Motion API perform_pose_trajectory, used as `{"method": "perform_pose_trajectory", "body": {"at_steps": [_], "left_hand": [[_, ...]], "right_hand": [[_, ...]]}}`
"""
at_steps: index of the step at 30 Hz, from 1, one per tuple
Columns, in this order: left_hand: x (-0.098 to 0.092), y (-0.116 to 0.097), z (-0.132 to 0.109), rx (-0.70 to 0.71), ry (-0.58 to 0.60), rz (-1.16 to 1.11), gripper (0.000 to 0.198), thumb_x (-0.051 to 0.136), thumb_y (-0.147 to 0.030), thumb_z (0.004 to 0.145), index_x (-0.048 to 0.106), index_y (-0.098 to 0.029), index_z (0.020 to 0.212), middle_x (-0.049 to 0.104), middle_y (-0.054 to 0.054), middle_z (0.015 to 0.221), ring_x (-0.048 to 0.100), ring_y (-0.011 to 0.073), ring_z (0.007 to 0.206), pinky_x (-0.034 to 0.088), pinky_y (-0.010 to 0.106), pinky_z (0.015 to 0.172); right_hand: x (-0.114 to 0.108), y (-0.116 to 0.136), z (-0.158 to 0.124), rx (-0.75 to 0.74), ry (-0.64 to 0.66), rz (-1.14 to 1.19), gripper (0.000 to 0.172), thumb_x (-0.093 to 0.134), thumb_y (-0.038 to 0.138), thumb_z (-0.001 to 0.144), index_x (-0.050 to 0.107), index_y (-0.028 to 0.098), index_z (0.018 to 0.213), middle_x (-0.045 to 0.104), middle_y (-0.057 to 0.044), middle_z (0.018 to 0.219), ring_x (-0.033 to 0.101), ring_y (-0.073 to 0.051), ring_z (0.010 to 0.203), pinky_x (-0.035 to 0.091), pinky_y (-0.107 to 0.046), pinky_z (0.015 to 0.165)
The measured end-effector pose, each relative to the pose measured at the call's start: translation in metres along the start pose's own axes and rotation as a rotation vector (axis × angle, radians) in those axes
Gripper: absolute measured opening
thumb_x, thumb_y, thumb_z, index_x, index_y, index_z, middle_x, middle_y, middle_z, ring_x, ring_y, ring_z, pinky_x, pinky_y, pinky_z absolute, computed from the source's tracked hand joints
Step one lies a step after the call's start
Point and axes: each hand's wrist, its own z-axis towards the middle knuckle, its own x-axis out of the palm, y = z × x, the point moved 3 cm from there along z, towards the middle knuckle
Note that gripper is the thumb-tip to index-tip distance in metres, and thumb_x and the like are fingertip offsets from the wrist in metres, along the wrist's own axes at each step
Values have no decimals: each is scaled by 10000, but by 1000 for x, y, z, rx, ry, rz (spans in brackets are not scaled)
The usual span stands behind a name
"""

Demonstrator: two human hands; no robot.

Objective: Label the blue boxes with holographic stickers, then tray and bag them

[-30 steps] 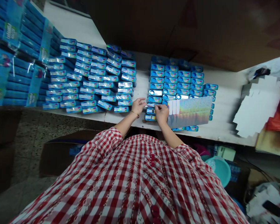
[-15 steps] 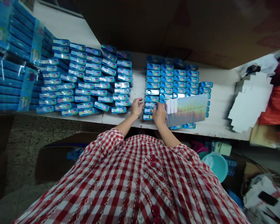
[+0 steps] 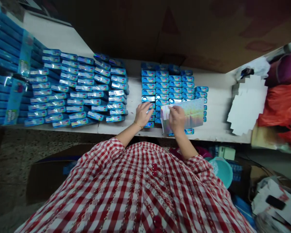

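Note:
My left hand (image 3: 143,115), with a thin bracelet at its wrist, rests at the near left of the standing blue printed boxes (image 3: 148,80). Its fingers are apart and reach over the first column, touching the box tops. Over a shiny silver rainbow sheet (image 3: 193,111) is my right hand (image 3: 177,120), thumb and fingers drawn together near the sheet's left end. Whatever is between those fingertips is too small to make out. The sheet lies across the right-hand columns and hides several boxes. Its left end looks slightly raised.
More blue boxes (image 3: 84,87) stand in uneven columns to the left, beside wrapped packs (image 3: 5,97). A large brown carton (image 3: 160,29) closes off the back. White cut card pieces (image 3: 248,105) and a red plastic bag (image 3: 281,105) lie right. Below the table is a turquoise basin (image 3: 224,173).
My right hand has moved right from the box columns onto the silver sheet, its fingers now pinched. My left hand has moved onto the first column. The whole view has shifted slightly.

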Motion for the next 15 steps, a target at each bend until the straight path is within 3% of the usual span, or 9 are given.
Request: {"method": "perform_pose_trajectory", "body": {"at_steps": [3, 5, 7, 11, 15], "left_hand": [[30, -29, 24, -22, 166, -43, 382, 619, -305, 763, 627, -164, 1118, 647, 104, 1121, 565, 249, 1056, 411, 371, 944], [51, -34, 37, -135, 239, -88, 270, 606, -257, 768, 668, -141, 1004, 692, 93, 959, 618, 231, 920, 457, 344, 849], [66, -33, 43, -218, 234, -137, 188, 580, -219, 779, 685, -130, 907, 701, 83, 868, 633, 219, 845, 475, 328, 786], [75, -28, 42, -266, 164, -250, 164, 574, -208, 775, 682, -132, 872, 705, 62, 826, 639, 199, 799, 488, 308, 743], [74, -30, 42, -259, 152, -246, 162, 564, -217, 785, 681, -145, 870, 707, 58, 817, 640, 197, 787, 490, 307, 743]], "right_hand": [[-9, -43, 20, -33, -40, -38, 380, 378, 184, 885, 588, 212, 1200, 550, -132, 1128, 471, -248, 962, 385, -389, 811], [-1, -58, 32, -153, 69, -92, 360, 389, 189, 889, 594, 190, 1185, 562, -133, 1128, 464, -247, 942, 375, -381, 793], [9, -66, 36, -258, 166, -141, 345, 384, 180, 896, 601, 150, 1162, 584, -140, 1093, 461, -241, 905, 367, -369, 769], [16, -76, 26, -336, 184, -161, 328, 374, 143, 901, 600, 132, 1139, 599, -134, 1098, 472, -223, 867, 374, -352, 754], [-9, -74, 14, -311, 140, -53, 251, 397, 181, 901, 646, 158, 929, 619, -113, 1022, 508, -207, 841, 406, -337, 749]]}}
